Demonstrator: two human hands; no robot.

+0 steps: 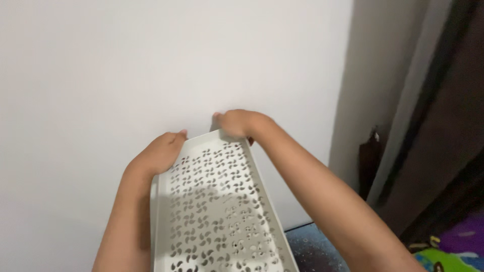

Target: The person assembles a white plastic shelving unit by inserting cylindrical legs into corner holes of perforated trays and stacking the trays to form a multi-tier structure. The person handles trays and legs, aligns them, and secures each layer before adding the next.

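A white tray (217, 211) with a raised rim and lots of small petal-shaped holes is held up against a smooth white wall (126, 60). The left hand (159, 153) grips its far corner at 10 o'clock, and the right hand (239, 123) is clamped on the far corner at 12 o'clock. The tray's near end is cut off at 6 o'clock. At 4 o'clock a colourful mat (446, 252) is hard to make out
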